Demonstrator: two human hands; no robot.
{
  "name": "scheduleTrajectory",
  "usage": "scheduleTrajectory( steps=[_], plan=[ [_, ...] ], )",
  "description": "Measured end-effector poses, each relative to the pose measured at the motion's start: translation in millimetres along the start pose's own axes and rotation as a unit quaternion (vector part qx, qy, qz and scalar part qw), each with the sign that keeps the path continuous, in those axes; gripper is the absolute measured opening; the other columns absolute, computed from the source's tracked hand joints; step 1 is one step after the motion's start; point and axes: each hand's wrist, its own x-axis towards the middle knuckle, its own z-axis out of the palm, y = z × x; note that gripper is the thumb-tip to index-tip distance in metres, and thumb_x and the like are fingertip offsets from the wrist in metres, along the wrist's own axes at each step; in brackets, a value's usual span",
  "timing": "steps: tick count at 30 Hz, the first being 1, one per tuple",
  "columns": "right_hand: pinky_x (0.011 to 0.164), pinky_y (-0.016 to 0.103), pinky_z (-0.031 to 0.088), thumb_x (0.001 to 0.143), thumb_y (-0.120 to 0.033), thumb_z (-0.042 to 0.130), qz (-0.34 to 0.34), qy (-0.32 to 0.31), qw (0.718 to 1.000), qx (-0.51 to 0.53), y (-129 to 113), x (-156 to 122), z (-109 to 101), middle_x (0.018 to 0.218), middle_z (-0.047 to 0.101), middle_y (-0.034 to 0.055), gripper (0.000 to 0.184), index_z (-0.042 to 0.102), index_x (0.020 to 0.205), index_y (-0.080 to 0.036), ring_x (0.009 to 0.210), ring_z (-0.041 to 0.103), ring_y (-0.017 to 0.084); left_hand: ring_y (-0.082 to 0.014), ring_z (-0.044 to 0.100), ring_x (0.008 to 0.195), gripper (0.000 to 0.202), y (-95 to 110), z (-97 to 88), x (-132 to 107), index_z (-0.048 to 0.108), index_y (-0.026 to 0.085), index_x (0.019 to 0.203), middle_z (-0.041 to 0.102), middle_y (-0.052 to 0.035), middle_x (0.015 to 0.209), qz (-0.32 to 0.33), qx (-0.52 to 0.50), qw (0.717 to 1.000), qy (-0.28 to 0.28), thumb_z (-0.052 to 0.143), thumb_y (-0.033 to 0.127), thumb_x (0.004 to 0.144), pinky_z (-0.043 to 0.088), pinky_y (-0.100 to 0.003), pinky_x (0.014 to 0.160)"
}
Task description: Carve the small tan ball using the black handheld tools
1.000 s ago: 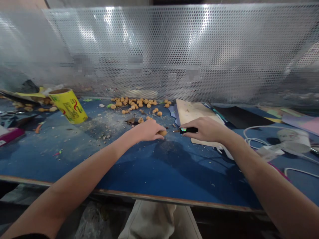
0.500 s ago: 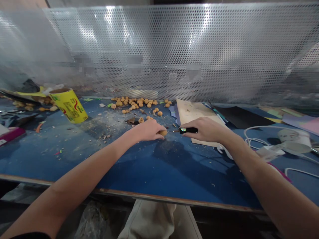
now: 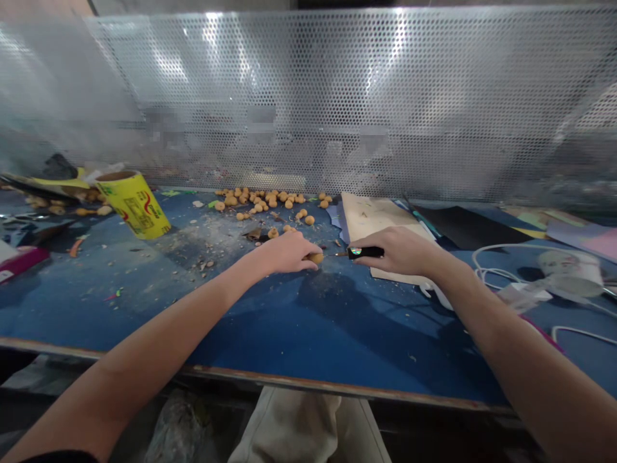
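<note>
My left hand (image 3: 292, 251) is closed around a small tan gourd (image 3: 315, 258), whose rounded end sticks out past the thumb and fingers toward the right. In my right hand (image 3: 402, 247) is a black-handled tool (image 3: 365, 252) with a shiny sticker and a thin metal tip. That tip points left at the gourd, with a small gap appearing between them. Both hands are low over the blue table (image 3: 289, 328). Beyond them lies a pile of small tan gourds (image 3: 270, 198), and a few loose ones (image 3: 309, 220) rest closer to my left hand.
A yellow printed tube (image 3: 139, 209) leans at the left. Scraps and debris (image 3: 207, 264) litter the tabletop. Cardboard (image 3: 373, 215), black paper (image 3: 472, 226) and a white device (image 3: 569, 273) with looping cable are at the right. A perforated metal screen (image 3: 308, 103) stands along the back.
The black-handled tool and my right hand have shifted very slightly to the right. My left hand and the gourd look unmoved.
</note>
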Motion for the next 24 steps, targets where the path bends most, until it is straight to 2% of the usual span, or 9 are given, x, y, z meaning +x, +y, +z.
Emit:
scheduleTrajectory(
  steps=[4, 11, 18, 24],
  plan=[
    [0.077, 0.036, 0.050, 0.097, -0.044, 0.060, 0.005, -0.001, 1.000, -0.009, -1.7, -0.1, -1.3, 0.109, 0.079, 0.0062, 0.034, 0.076, 0.122, -0.027, 0.096, 0.073, 0.028, -0.0173, 0.053, 0.063, 0.020, -1.4, 1.0, -0.1, 0.065, 0.020, 0.086, 0.061, -0.0014, 0.063, 0.004, 0.000, 1.000, 0.007, 0.059, 0.036, 0.097, 0.034, -0.030, 0.065],
    [0.078, 0.043, 0.053, 0.096, -0.047, 0.059, 0.009, -0.004, 1.000, 0.008, -2.6, 0.5, -2.0, 0.110, 0.079, 0.0046, 0.033, 0.077, 0.120, -0.034, 0.098, 0.073, 0.031, -0.0154, 0.050, 0.058, 0.021, -2.6, 2.5, 0.5, 0.063, 0.020, 0.083, 0.059, 0.0000, 0.060, 0.006, -0.001, 1.000, 0.008, 0.060, 0.035, 0.097, 0.035, -0.030, 0.066],
    [0.079, 0.044, 0.052, 0.098, -0.046, 0.057, 0.004, -0.009, 1.000, 0.004, -1.6, 0.2, -1.7, 0.111, 0.079, 0.0077, 0.037, 0.077, 0.122, -0.026, 0.100, 0.073, 0.032, -0.0173, 0.051, 0.060, 0.021, -2.9, 2.9, 0.8, 0.065, 0.020, 0.084, 0.060, -0.0013, 0.060, 0.007, -0.002, 1.000, 0.009, 0.060, 0.036, 0.097, 0.036, -0.032, 0.066],
    [0.079, 0.044, 0.053, 0.097, -0.049, 0.057, 0.009, -0.013, 1.000, -0.001, -1.1, 0.4, -1.4, 0.112, 0.079, 0.0044, 0.037, 0.076, 0.122, -0.030, 0.099, 0.073, 0.032, -0.0169, 0.051, 0.059, 0.020, -3.8, 4.0, 1.3, 0.063, 0.021, 0.083, 0.061, -0.0016, 0.060, 0.016, 0.004, 1.000, 0.018, 0.060, 0.036, 0.096, 0.035, -0.031, 0.065]
  ],
)
